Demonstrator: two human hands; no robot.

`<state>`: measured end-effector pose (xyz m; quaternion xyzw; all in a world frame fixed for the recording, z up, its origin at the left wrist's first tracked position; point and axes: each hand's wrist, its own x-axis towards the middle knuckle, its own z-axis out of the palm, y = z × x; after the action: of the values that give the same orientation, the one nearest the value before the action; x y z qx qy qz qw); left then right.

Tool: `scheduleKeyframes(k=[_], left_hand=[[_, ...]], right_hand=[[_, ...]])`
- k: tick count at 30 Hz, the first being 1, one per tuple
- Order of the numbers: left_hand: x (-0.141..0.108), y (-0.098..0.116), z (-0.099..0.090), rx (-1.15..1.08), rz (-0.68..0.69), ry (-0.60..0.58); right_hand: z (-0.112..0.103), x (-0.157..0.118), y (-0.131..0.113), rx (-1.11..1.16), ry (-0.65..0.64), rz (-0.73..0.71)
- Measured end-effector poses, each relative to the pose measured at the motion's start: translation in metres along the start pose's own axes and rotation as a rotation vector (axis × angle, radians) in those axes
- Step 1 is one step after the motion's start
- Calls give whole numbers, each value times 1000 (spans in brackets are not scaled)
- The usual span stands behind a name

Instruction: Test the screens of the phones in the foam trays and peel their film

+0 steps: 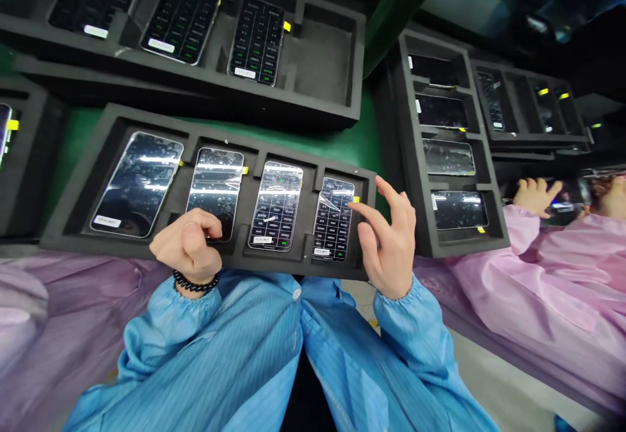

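A dark foam tray [308, 266] lies in front of me with several smartphones in separate slots. My right hand [388, 240] is open, its fingers spread over the tray's right end. Its index fingertip is at the right edge of the rightmost smartphone [335, 220], whose lit screen shows a grid of buttons. A similar grid glows on the smartphone [276, 207] to its left. My left hand [188, 249], curled into a loose fist, rests over the lower edge of a dark-screened smartphone [215, 181]. Another dark smartphone [139, 181] lies in the leftmost slot.
Behind stands a larger foam tray [359, 60] with more smartphones. To the right, another tray [420, 223] holds phones lying sideways. A co-worker's hand [535, 196] in a pink sleeve is at far right. A tray edge [36, 158] shows at left. The tabletop [362, 145] is green.
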<state>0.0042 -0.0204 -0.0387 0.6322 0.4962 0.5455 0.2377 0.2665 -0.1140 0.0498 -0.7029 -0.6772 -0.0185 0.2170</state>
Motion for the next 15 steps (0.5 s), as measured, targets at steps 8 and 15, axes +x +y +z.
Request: scheduleKeyframes(k=[8,15], left_hand=[[29,31,6,210,269,-270],[28,19,37,348,334,-608]], right_hand=[[28,-13,39,45,49,135],[49,-40,48,64,61,139]])
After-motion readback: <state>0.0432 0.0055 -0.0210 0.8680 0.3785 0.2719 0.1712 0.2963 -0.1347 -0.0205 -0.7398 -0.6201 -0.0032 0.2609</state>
